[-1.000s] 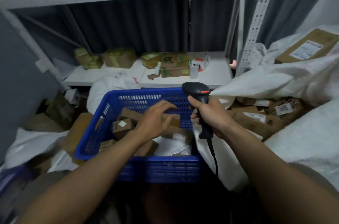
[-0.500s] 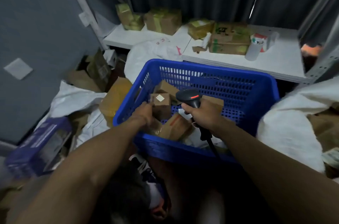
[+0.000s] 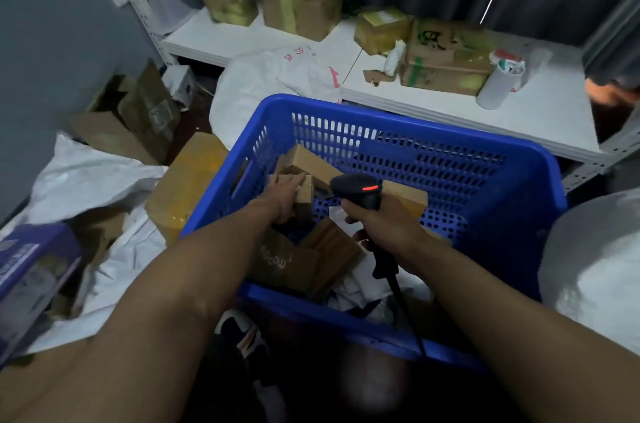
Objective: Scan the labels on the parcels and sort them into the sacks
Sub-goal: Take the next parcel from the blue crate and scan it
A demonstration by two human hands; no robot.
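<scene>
A blue plastic basket [image 3: 485, 159] in front of me holds several small cardboard parcels and white mailers. My left hand [image 3: 282, 195] reaches into its left side and grips a small brown box [image 3: 304, 195]. My right hand [image 3: 384, 225] holds a black barcode scanner [image 3: 358, 190] over the basket, its red light lit and its cable hanging toward me. More brown parcels [image 3: 332, 253] lie under my wrists. White woven sacks lie at the left [image 3: 90, 176], behind the basket [image 3: 273, 76] and at the right [image 3: 595, 260].
A low white shelf [image 3: 446, 104] behind the basket carries taped cardboard boxes [image 3: 301, 8] and a white cup [image 3: 498, 83]. Loose cartons [image 3: 187, 187] and a purple box [image 3: 31, 270] crowd the floor at left. A grey wall stands on the left, dark curtains behind.
My view has dropped and swung left toward the basket. My left hand went deeper into the basket and closed on the small box; the scanner hand stayed over the parcels.
</scene>
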